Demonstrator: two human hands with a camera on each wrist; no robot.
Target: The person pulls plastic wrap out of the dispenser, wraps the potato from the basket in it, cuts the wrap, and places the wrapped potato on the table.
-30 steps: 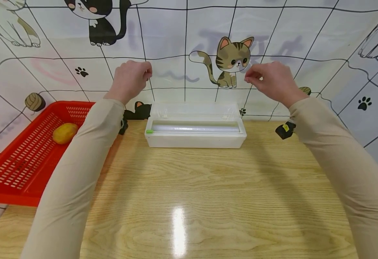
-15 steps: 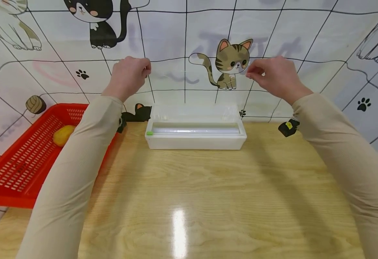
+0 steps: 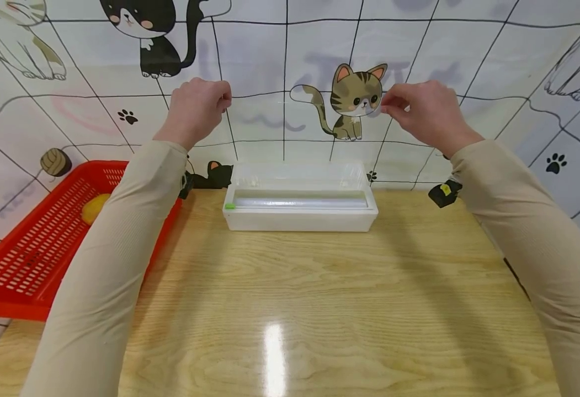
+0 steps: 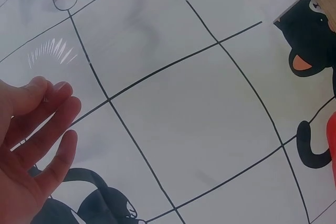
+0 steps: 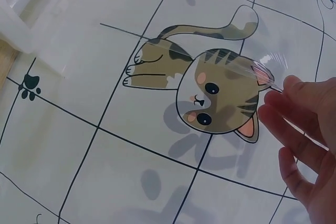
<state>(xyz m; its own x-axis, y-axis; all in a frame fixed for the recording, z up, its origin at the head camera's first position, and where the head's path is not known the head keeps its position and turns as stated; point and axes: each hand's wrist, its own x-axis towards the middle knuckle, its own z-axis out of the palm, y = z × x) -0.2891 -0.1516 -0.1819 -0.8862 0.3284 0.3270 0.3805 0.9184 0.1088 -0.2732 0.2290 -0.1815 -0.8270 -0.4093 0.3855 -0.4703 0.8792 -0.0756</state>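
Fingertips (image 5: 269, 116) pinched narrow, the left hand (image 3: 193, 112) and right hand (image 3: 429, 117) hold clear film (image 5: 273, 67) above an open white box (image 3: 299, 222) at the back of the table (image 3: 329, 298) — drawn out, it seems, but not yet cut — while a yellow fruit (image 3: 94, 209) lies untouched in the red basket (image 3: 9, 309).

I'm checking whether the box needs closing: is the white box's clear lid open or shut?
Open: the head view shows the clear lid raised behind the white box.

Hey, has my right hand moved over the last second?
Yes: in the head view, your right hand has risen and shifted slightly right against the printed tabby cat.
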